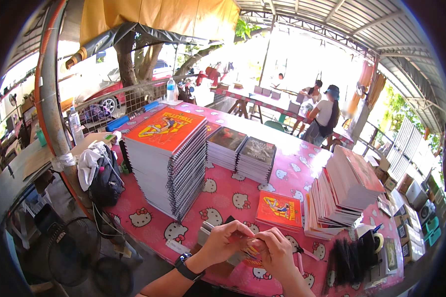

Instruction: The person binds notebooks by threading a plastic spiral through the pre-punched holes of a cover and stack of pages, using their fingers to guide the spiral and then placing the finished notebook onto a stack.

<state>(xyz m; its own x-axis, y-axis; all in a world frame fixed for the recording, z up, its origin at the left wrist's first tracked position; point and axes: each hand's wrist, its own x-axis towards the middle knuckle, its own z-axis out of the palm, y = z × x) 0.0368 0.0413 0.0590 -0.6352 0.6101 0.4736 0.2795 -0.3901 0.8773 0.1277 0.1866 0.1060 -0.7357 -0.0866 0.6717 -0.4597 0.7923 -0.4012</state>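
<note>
My left hand [225, 243], with a black watch on its wrist, and my right hand [275, 250] meet over the near edge of the table. Fingers and thumbs of both are pinched close together; what they hold is too small or hidden to make out. Beneath them, partly covered, lies a book [251, 261] with orange and yellow on its cover. Pink-handled pliers [300, 261] rest beside my right hand. Just beyond is a low pile of orange-covered booklets [278, 210]. To the left rises a tall stack of spiral-bound books [166, 163] with orange covers.
Two shorter stacks of dark-covered books [226, 148] [255, 157] stand farther back on the pink patterned tablecloth [233, 190]. At right are leaning unbound booklets [339, 193] and black binding coils [349, 262]. A post [52, 94] and fan [73, 250] stand left; people [327, 111] work beyond.
</note>
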